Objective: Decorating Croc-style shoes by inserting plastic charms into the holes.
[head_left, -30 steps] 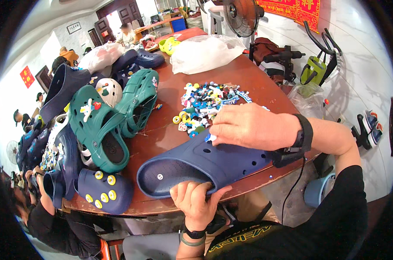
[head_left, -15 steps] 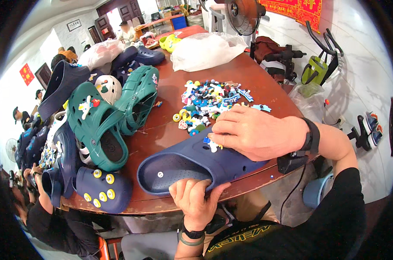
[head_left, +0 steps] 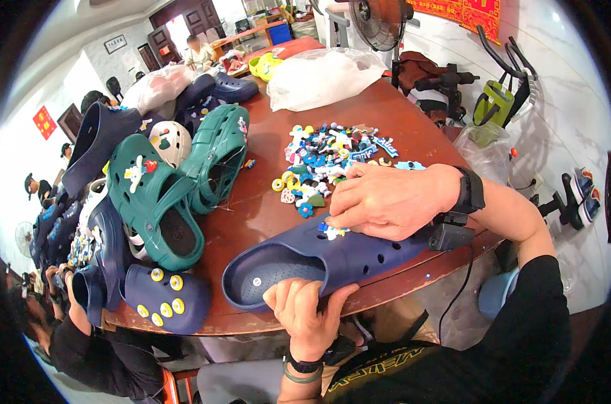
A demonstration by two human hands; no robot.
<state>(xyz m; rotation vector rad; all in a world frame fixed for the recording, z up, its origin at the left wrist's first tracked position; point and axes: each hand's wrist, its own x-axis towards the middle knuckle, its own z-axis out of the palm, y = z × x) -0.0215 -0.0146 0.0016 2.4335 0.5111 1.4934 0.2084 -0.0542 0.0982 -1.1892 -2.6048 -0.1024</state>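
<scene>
A navy clog [head_left: 278, 246] lies on the table edge in front of me, its opening toward the left and its toe end partly under my right wrist. My left hand [head_left: 302, 313] grips the near rim of the opening, fingers curled over it and thumb outside. On the clog's top sits a small white, blue and yellow shoe charm [head_left: 332, 231]. My right hand [head_left: 393, 202] bends over it, fingers closed together, with the tips at the charm. The palm side is hidden. Several bare holes show on the clog's near side.
Beyond the clog lies a pile of mixed charms [head_left: 332, 155]. Green clogs [head_left: 144, 182], a navy clog with yellow-ringed charms [head_left: 167, 299] and others crowd the left. A white plastic bag [head_left: 322, 77] rests farther back. A co-worker's arm [head_left: 76, 303] shows at lower left.
My right wrist has risen and shifted slightly left, its fingertips staying at the charm. The clog has turned a little under my hands. My left hand keeps its grip. The whole view has shifted slightly.
</scene>
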